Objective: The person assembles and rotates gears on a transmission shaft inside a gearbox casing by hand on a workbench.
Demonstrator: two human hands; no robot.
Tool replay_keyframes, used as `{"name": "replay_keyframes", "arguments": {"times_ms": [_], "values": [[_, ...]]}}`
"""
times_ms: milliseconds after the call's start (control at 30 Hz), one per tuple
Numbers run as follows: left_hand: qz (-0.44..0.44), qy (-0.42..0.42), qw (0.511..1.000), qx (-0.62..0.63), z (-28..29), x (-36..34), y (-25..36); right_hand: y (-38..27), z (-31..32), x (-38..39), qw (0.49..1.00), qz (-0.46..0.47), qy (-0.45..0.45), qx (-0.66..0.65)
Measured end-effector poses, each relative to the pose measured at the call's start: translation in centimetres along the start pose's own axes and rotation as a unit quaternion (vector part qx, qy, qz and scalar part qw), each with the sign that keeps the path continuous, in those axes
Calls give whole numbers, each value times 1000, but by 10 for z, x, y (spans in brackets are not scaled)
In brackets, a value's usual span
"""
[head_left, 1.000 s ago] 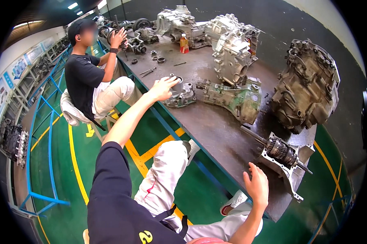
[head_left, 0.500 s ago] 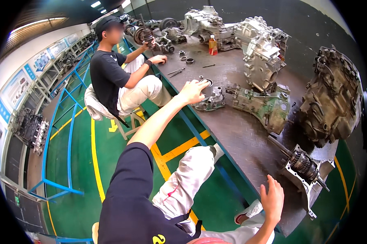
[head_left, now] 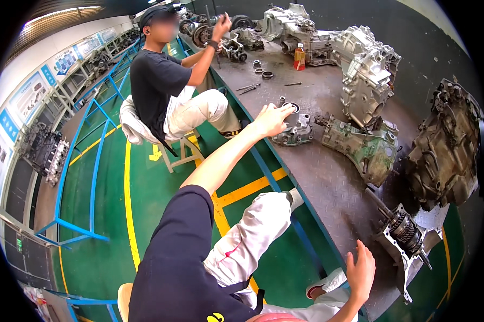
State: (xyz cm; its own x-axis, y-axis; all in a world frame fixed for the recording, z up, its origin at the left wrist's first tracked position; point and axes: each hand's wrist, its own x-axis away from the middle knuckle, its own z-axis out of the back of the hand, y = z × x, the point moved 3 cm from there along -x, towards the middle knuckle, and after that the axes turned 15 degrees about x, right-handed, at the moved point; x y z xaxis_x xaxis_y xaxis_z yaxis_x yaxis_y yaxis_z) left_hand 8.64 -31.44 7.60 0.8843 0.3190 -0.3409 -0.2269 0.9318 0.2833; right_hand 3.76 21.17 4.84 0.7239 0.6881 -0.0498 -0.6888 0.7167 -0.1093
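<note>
The left hand (head_left: pixel 271 119) has stayed on the small housing (head_left: pixel 293 129) at the counter's (head_left: pixel 328 177) near edge, fingers spread flat on it. The right hand (head_left: pixel 361 271) hovers open, holding nothing, by the same edge near the gear shaft (head_left: pixel 403 233).

Small grey cast-metal housing (head_left: pixel 292 127), lying flat near the front edge of the dark tabletop (head_left: pixel 328 177), at about one o'clock from frame centre, with a round bore ringed in bright metal facing up on its top side. Touched on its upper left by the outstretched left hand (head_left: pixel 271 119), fingers spread over the ring. Set just to nine o'clock of a greenish, grimy gearbox casing (head_left: pixel 360 147), close beside it, contact not clear.
</note>
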Motion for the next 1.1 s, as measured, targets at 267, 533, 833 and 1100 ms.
{"name": "replay_keyframes", "arguments": {"times_ms": [267,533,833,1100], "values": [[16,13,999,29,-2,-2,0,8,-11,1,999,1,35,3],[-153,180,948,211,-7,15,192,8,-8,-6,999,-23,16,-20],[-190,75,897,391,-103,59,312,-1,-6,-10,1000,7,-8,10],[-225,136,812,522,-98,69,336,-23,3,-21,998,50,-43,-5]]}}
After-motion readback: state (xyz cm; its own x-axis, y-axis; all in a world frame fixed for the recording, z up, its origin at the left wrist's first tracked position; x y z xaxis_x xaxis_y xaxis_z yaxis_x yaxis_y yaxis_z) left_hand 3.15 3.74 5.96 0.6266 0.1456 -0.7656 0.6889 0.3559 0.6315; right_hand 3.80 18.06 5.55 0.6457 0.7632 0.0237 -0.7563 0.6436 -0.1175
